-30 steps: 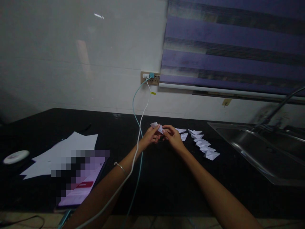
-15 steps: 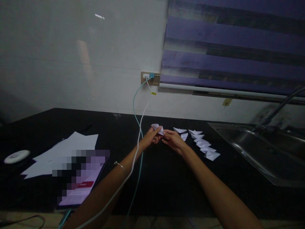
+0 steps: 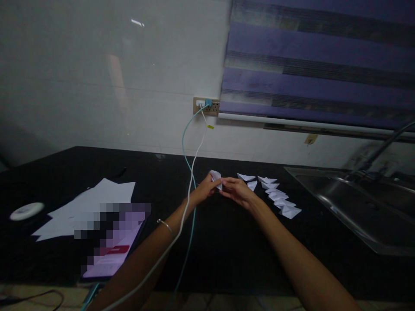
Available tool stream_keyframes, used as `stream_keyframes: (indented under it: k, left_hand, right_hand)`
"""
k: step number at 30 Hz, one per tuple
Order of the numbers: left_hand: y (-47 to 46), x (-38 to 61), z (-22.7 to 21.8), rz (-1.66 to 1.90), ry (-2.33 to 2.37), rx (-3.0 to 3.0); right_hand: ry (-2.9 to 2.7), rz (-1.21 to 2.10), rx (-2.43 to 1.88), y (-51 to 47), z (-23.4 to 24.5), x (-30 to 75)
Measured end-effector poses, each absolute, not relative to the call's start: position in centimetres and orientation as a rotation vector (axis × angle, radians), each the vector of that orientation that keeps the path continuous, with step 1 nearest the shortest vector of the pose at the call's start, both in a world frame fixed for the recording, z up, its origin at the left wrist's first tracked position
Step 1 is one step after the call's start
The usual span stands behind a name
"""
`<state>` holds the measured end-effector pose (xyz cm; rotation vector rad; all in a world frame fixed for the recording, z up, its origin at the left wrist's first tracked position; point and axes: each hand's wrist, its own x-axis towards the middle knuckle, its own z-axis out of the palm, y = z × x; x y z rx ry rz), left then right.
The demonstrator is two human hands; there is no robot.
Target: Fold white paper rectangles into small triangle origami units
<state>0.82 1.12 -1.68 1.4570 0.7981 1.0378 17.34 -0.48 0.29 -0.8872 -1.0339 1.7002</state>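
Over the black counter (image 3: 227, 242), my left hand (image 3: 202, 190) and my right hand (image 3: 238, 191) meet on a small folded white paper piece (image 3: 216, 177). Both pinch it with closed fingers, the left from the left side, the right from below and the right. Just right of my hands lie several finished folded paper pieces (image 3: 275, 195) in a row running toward the sink. A thin bracelet (image 3: 164, 224) sits on my left wrist.
Flat white paper sheets (image 3: 97, 201) and a lit screen (image 3: 112, 246) lie at the left, with a round white object (image 3: 26, 211) beyond. Two cables (image 3: 191, 164) hang from a wall socket (image 3: 205, 106) across my left arm. A steel sink (image 3: 356, 203) is at the right.
The paper piece has been turned more upright between my fingers. My right hand has dropped slightly lower and flatter beneath it. The view has shifted a little.
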Motion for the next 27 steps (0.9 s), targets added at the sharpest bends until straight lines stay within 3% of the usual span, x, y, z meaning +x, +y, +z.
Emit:
stream_keyframes:
  k: [17,27]
  left_hand:
    - [0.6,1.3,-0.7,1.107,0.826,1.410]
    - [0.4,0.9,0.0,1.147,0.602,1.368]
  right_hand:
    - [-1.045,1.603,-0.926,-0.4,0.6,17.4]
    - [-1.044,1.398,-0.827,-0.4,0.6,16.7]
